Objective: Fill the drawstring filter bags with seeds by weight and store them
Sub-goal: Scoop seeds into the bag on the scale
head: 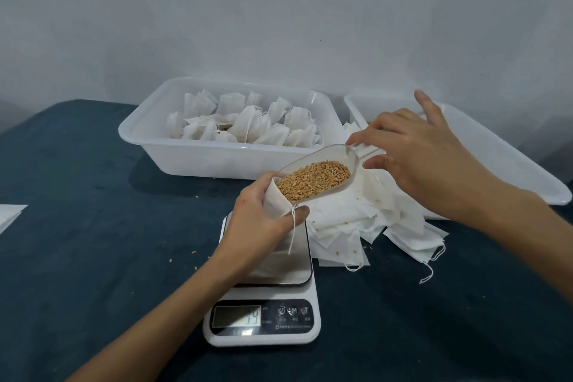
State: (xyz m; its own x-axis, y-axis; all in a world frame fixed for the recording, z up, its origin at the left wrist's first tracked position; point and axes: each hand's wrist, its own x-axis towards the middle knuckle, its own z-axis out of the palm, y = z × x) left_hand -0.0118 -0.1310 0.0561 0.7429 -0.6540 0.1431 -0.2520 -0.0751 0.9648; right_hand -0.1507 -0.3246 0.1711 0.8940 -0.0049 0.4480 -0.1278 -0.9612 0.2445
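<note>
Head view blurred the scale (262, 298) readout; left hand (263, 217) gripped a soft white filter bag (274, 203) open, right hand (412, 152) pinched the clear scoop (322, 177) of golden seeds (313, 180) at its mouth

White filter bag (274, 203) held open above scale (273, 260); seed-laden clear scoop (319, 178) at mouth.

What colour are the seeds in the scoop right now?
Golden brown seeds, in the clear scoop; the head view shows them.
</note>
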